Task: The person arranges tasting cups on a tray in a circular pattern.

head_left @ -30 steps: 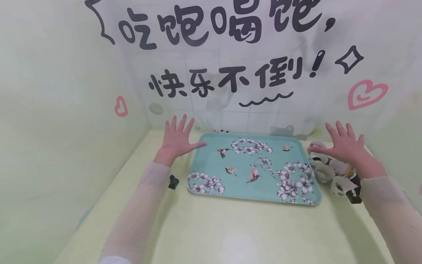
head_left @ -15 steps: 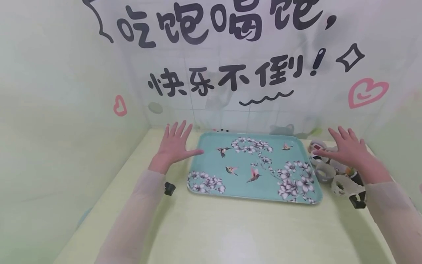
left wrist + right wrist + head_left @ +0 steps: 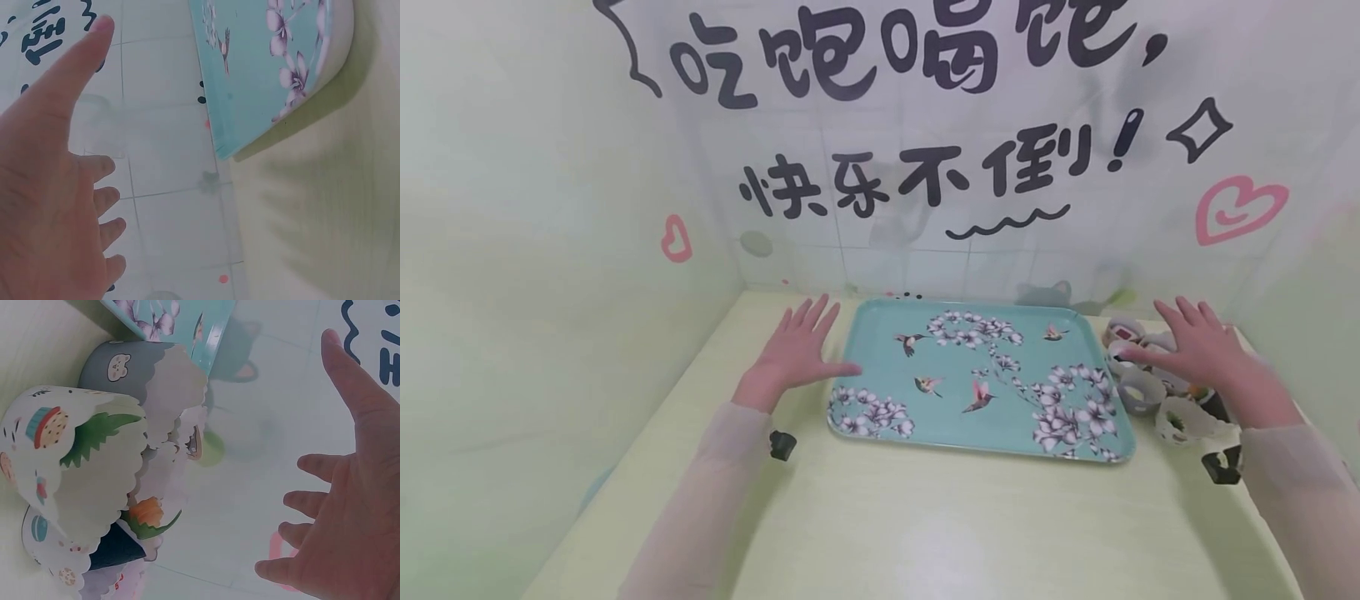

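My left hand (image 3: 793, 354) hovers beside the left edge of a turquoise tray (image 3: 951, 362) printed with blossoms and hummingbirds. Its fingers are spread, and the thumb reaches toward the tray's rim without holding anything. On the right, my right hand (image 3: 1213, 367) is spread over a cluster of paper cups (image 3: 1141, 392) with scalloped rims, holding nothing. The right wrist view shows a grey cup (image 3: 122, 372) with a bear face and a white one (image 3: 37, 419) with a cupcake print. A green leaf shape (image 3: 94, 437) and an orange piece (image 3: 147, 511) show among the cups.
The tray lies flat on a pale yellow table (image 3: 925, 533) against a back wall covering (image 3: 925, 275) with black lettering and pink hearts. Side walls stand left and right. A small black piece (image 3: 782, 445) sits by the left wrist, another black piece (image 3: 1222, 465) by the right.
Both hands have drawn down a little toward me and slightly outward, fingers still spread. The tray and cups have stayed in place.
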Action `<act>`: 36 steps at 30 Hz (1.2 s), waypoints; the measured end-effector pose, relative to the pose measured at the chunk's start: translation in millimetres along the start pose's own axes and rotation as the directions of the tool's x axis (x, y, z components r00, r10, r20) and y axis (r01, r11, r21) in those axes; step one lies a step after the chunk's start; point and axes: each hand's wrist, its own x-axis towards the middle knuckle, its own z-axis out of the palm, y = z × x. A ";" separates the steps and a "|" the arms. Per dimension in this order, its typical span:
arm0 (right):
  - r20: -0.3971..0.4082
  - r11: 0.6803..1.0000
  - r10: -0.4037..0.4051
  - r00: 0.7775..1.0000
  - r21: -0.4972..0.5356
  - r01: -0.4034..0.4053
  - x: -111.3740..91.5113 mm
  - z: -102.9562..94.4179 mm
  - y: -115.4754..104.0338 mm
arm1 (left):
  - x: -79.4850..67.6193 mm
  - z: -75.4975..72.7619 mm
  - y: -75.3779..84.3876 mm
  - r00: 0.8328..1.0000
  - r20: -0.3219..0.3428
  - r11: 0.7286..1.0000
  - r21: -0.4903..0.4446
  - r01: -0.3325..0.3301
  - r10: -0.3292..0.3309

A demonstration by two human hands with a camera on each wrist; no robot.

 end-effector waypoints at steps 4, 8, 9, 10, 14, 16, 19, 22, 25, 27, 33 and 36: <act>-0.010 1.000 -0.004 1.000 -0.015 0.004 -1.5 2.7 1.4 | -4.3 3.5 -0.9 0.999 0.031 0.999 -0.037 -0.012 0.014; -0.015 1.000 -0.013 1.000 -0.014 0.013 -3.5 5.1 3.6 | -8.0 9.5 -2.5 0.999 0.042 0.999 -0.045 -0.016 0.018; -0.012 1.000 -0.011 1.000 -0.012 0.011 -4.2 5.6 3.9 | -8.8 11.2 -2.8 0.999 0.041 0.999 -0.046 -0.022 0.024; -0.009 1.000 -0.009 1.000 -0.010 0.009 -4.6 6.1 4.3 | -9.7 12.7 -3.0 0.999 0.041 0.999 -0.045 -0.027 0.029; 0.001 1.000 -0.001 1.000 0.005 0.001 -6.2 8.4 5.9 | -14.5 18.0 -2.2 0.998 0.048 0.998 -0.050 -0.039 0.041; 0.003 1.000 0.000 1.000 0.012 0.000 -7.6 9.7 7.0 | -16.8 21.2 -1.6 0.997 0.054 0.998 -0.050 -0.045 0.048; 0.007 1.000 0.003 1.000 0.017 -0.003 -11.0 11.6 8.7 | -19.9 26.2 0.5 0.996 0.069 0.997 -0.058 -0.055 0.059; 0.007 1.000 -0.002 1.000 0.007 0.002 -13.8 13.7 10.8 | -22.9 30.6 3.0 0.994 0.082 0.995 -0.082 -0.062 0.069; 0.002 1.000 -0.004 1.000 -0.009 0.004 -15.6 16.2 12.4 | -25.2 34.3 4.7 0.993 0.092 0.992 -0.109 -0.065 0.075; -0.001 1.000 0.002 1.000 -0.021 -0.002 -17.4 17.5 12.6 | -26.5 36.3 5.4 0.992 0.101 0.990 -0.124 -0.066 0.078; -0.021 0.998 0.008 1.000 -0.058 -0.009 -24.0 19.4 12.2 | -29.1 42.4 8.6 0.984 0.145 0.986 -0.151 -0.076 0.099; -0.030 0.998 0.008 1.000 -0.066 -0.010 -26.2 19.7 10.7 | -31.3 44.0 10.5 0.979 0.177 0.983 -0.168 -0.072 0.102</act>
